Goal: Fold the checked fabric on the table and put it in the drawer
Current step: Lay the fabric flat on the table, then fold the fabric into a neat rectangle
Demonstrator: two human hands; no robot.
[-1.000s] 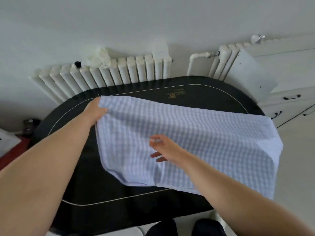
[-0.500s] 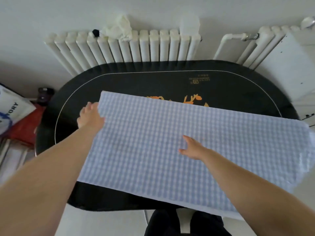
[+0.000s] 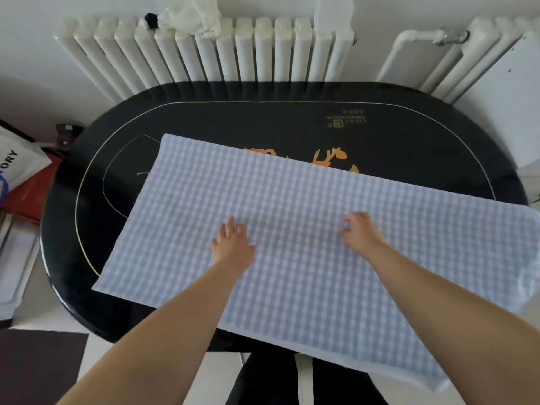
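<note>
The pale blue checked fabric (image 3: 292, 217) lies spread flat across the black oval table (image 3: 204, 118), its near edge and right end hanging past the table's rim. My left hand (image 3: 232, 244) rests flat on the cloth left of its middle, fingers straight and slightly spread. My right hand (image 3: 361, 232) rests on the cloth to the right of it, fingers bent loosely with the tips touching the fabric. No drawer is in view.
White radiators (image 3: 222, 51) line the wall behind the table, with a crumpled white cloth (image 3: 191, 16) on top. A white panel (image 3: 508, 106) leans at the right. A white bag (image 3: 17, 168) and red items (image 3: 29, 194) lie on the floor at left.
The fabric went from lifted to laid flat on the table. My left hand let go of the far left corner and moved to the middle; my right hand shifted right on the cloth.
</note>
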